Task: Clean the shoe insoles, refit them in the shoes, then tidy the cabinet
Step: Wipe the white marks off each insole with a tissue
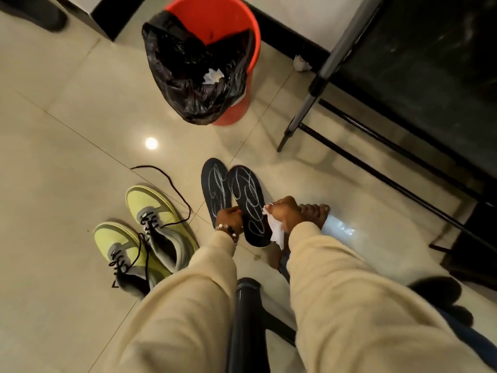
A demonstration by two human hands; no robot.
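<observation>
Head view, looking down at a glossy tiled floor (67, 130). A dark insole (248, 204) scribbled with white marks is gripped at its edge by the left hand (229, 219), fingers curled around it. A crumpled white wipe (275, 228) is pinched in the right hand (283, 214) against the insole's other edge. A second insole (213, 188) lies just beside it, touching. Two yellow-green shoes (150, 230) are seen to the left; a red bin (228, 57) lined with a black bag (188, 68) stands farther away.
</observation>
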